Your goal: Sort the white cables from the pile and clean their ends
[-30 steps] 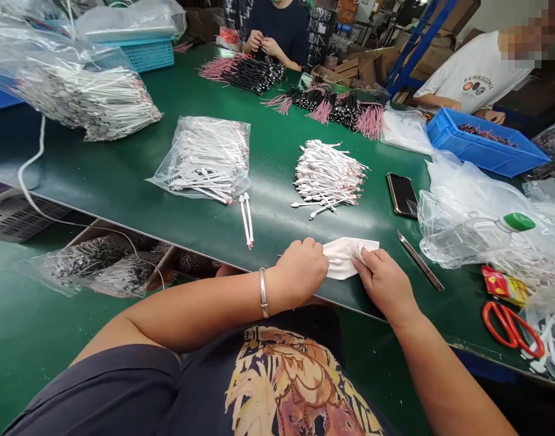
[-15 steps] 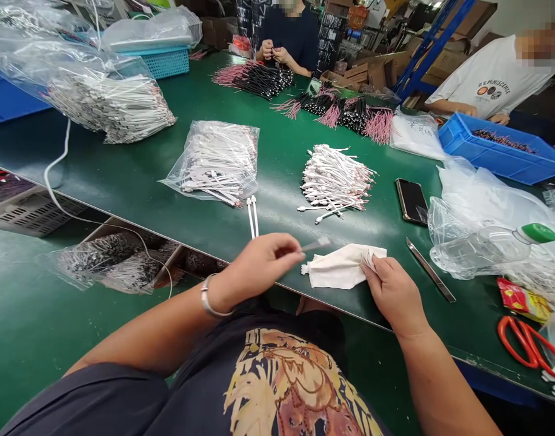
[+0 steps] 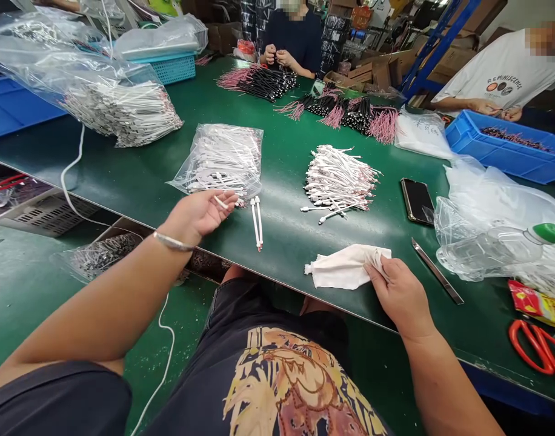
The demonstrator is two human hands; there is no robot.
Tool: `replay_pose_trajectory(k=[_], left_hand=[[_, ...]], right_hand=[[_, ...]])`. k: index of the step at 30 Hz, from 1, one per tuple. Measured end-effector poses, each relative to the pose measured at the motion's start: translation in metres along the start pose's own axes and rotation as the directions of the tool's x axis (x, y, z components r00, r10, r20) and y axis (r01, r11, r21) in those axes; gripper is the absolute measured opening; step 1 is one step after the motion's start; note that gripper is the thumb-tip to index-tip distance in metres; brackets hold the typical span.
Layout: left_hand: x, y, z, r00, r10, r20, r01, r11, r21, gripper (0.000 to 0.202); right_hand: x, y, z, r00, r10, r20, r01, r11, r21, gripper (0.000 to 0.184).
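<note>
Our left hand hangs open, palm up, a short white plastic piece across its fingers; our right hand pinches a white cloth on the bench's near edge.

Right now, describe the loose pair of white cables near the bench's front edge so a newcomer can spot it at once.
On the long green workbench, find the clear plastic bag of white cables nearest the front edge. Just right of its lower corner, by the person's left hand, two white cables lie side by side with red at their lower ends, loose rather than bagged or heaped.
</note>
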State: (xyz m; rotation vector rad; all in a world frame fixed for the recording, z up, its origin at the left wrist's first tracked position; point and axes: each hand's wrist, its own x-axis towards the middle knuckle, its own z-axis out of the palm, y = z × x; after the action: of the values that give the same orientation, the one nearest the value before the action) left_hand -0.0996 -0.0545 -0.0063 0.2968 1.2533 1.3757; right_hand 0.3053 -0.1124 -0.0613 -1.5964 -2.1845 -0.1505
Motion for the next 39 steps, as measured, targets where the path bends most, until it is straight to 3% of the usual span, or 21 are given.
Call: replay_pose_trajectory(k=[5,9,12,14,16,18,19,21,26,31,35,39], left_hand=[[0.021,0.027,-0.001,0.991,-0.05,0.121,0.031,0.987,0.159,0.03],[0.012,0.026,-0.009,0.98,0.011,0.201,-0.095,0.906,0.413,0.028],[0.002,0.013,-0.012,0.952,0.172,0.254,-0.306,0.583,0.753,0.027],[-0.003,0.002,-0.011,0.867,0.291,0.405,-0.476,0.243,0.845,0.026],[-0.003,-0.007,-0.006,0.719,0.292,0.63,-0.624,-0.127,0.771,0.029],[-0.001,-0.012,0.003,0.573,0.185,0.798,-0.669,-0.457,0.586,0.038],[0.0,-0.013,0.008,0.536,0.13,0.834,-0.662,-0.548,0.511,0.041],[0.003,-0.013,0.018,0.506,0.047,0.861,-0.632,-0.66,0.407,0.042],[-0.001,-0.01,0.037,0.513,-0.024,0.858,-0.58,-0.747,0.326,0.025],[-0.019,-0.013,0.037,0.491,-0.144,0.859,-0.553,-0.814,0.179,0.024],[-0.03,-0.017,0.031,0.506,-0.17,0.845,-0.623,-0.75,0.223,0.025],[-0.036,-0.019,0.011,0.555,-0.056,0.83,-0.683,-0.601,0.416,0.033]], right_hand=[[-0.001,-0.001,-0.002,1.0,0.005,-0.013,-0.005,1.0,0.026,0.027],[-0.004,-0.001,-0.002,0.999,0.019,-0.043,-0.017,0.999,0.041,0.024],[-0.005,-0.001,-0.001,0.997,0.039,-0.061,-0.036,0.998,0.055,0.022],[-0.005,-0.001,0.0,0.996,0.041,-0.082,-0.036,0.997,0.065,0.022],[-0.005,-0.001,0.0,0.994,0.038,-0.102,-0.031,0.997,0.072,0.022],[-0.005,-0.001,0.0,0.992,0.041,-0.116,-0.033,0.997,0.071,0.022],[-0.005,-0.001,-0.001,0.992,0.043,-0.119,-0.036,0.997,0.066,0.021],[-0.006,-0.002,-0.001,0.992,0.041,-0.119,-0.036,0.998,0.048,0.021],[-0.006,-0.001,-0.001,0.985,-0.007,-0.174,-0.002,0.999,-0.054,0.02],[0.001,0.002,-0.007,0.981,-0.033,-0.192,0.011,0.993,-0.117,0.028],[0.012,-0.003,-0.016,0.99,-0.016,-0.143,-0.006,0.988,-0.152,0.033],[0.018,-0.011,-0.024,0.976,0.015,-0.218,-0.043,0.991,-0.124,0.03]])
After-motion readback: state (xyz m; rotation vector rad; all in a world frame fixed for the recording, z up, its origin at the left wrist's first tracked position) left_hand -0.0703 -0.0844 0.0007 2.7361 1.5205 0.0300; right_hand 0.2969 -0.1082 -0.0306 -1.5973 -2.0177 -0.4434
